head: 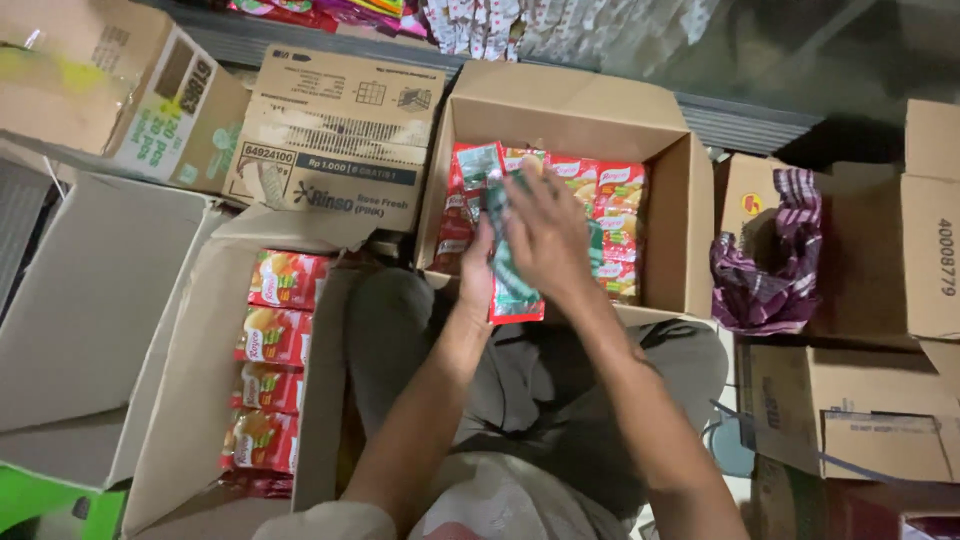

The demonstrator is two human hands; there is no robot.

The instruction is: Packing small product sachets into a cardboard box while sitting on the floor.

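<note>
Here both hands (520, 250) grip sachet strip (512, 290) over open carton (670, 200); strip's upper part hidden behind fingers.

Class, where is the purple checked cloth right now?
In the head view, the purple checked cloth lies right of the open sachet box, draped among cardboard boxes.

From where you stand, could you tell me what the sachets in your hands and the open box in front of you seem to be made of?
Sachets: apparently thin plastic film, glossy; light glints on them.
Open box: brown corrugated cardboard, matte, with folded flaps.
</note>
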